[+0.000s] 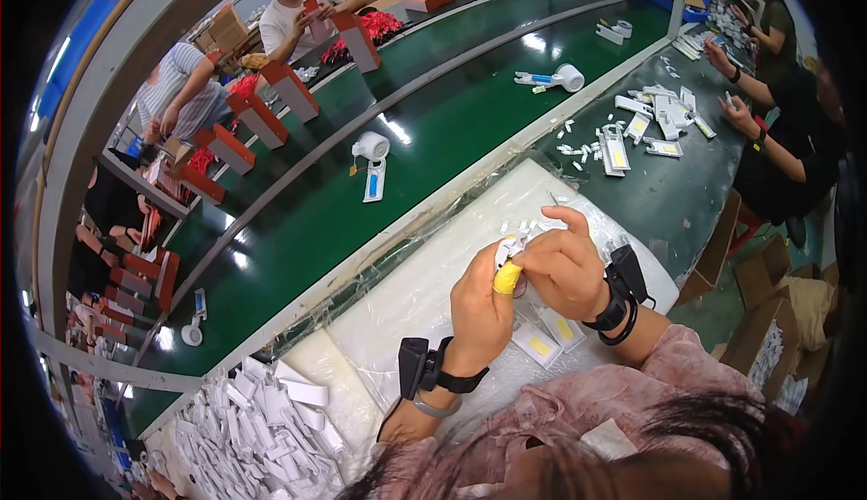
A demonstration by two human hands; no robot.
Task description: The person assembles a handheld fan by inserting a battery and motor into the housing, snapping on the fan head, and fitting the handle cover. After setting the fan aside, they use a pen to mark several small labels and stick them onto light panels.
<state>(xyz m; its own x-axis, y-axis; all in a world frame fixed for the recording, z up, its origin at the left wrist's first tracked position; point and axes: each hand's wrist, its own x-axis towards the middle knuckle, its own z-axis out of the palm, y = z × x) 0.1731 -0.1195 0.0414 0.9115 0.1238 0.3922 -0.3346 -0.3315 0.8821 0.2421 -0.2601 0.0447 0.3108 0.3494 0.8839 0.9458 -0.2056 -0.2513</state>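
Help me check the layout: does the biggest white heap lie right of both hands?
No, the white heap lies at lower left, left of the left hand.

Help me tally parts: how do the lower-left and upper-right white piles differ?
The left pile looks larger than the right pile. The left pile is heaped densely; the right pile is looser. The left pile looks plain white; the right pile shows yellow patches. Both hold mostly white, elongated pieces.

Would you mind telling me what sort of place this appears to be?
Probably a factory assembly line: a green conveyor-like belt bears white devices, a heap of white parts lies at lower left, and co-workers line the far side.
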